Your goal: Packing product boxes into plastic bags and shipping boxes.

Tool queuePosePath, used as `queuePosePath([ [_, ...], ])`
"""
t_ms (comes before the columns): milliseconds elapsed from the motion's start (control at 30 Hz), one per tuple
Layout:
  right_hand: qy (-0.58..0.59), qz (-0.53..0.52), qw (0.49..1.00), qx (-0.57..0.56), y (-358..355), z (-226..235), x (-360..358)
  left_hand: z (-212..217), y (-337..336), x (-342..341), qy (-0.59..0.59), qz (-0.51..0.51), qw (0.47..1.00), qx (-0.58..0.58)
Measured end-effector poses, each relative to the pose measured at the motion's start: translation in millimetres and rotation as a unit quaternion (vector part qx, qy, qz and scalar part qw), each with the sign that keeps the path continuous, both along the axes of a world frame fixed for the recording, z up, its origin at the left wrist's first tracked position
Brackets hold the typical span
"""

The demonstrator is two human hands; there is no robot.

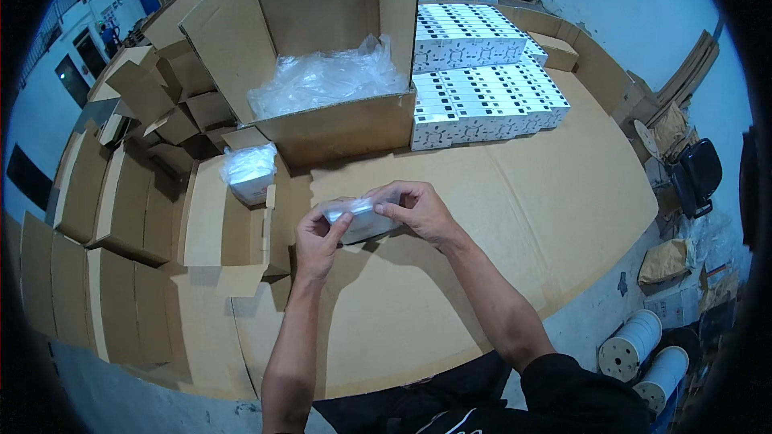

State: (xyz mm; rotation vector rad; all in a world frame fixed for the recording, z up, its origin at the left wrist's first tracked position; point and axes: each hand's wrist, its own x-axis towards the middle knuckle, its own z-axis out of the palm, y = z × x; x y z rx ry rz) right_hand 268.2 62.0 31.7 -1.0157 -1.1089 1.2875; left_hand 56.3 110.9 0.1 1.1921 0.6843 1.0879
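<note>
Between my two hands is a small white box in clear plastic wrap (pixel 362 221), held a little above the cardboard-covered table. My left hand (pixel 318 241) grips its left end, thumb on the near face. My right hand (pixel 418 210) pinches the wrap at the right end, thumb and fingers together. Left of my hands stands an open cardboard carton (pixel 277 229) with another plastic-wrapped white box (pixel 251 173) in it. Beyond them rises a large open cardboard box (pixel 346 133) filled with clear plastic bags (pixel 330 80).
Stacks of white printed boxes (pixel 482 104) stand at the back right. Several open empty cartons (pixel 129 201) crowd the left side. Cardboard (pixel 523 201) covers the table. On the floor at right are cable spools (pixel 631 345) and a black chair (pixel 698 173).
</note>
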Motion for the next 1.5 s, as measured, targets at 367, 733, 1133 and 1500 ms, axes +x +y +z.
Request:
queuePosePath([
  [367,-0.045,0.033,0.997,0.055,-5.4,7.1,11.3,13.8,-8.5,-5.3,0.04,0.051,0.998,0.025],
  [733,-0.007,0.016,1.0,0.026,-1.9,5.1,4.9,15.1,-12.3,7.5,-0.019,0.085,0.996,-0.007],
  [1133,-0.222,0.058,0.961,0.153,-6.5,10.9,9.7,8.3,-9.4,2.1,-0.005,0.08,0.996,-0.038],
  [1500,-0.212,0.013,0.97,0.116,-6.9,10.2,8.0,35.6,-13.2,-1.4,0.229,0.141,0.869,0.416],
])
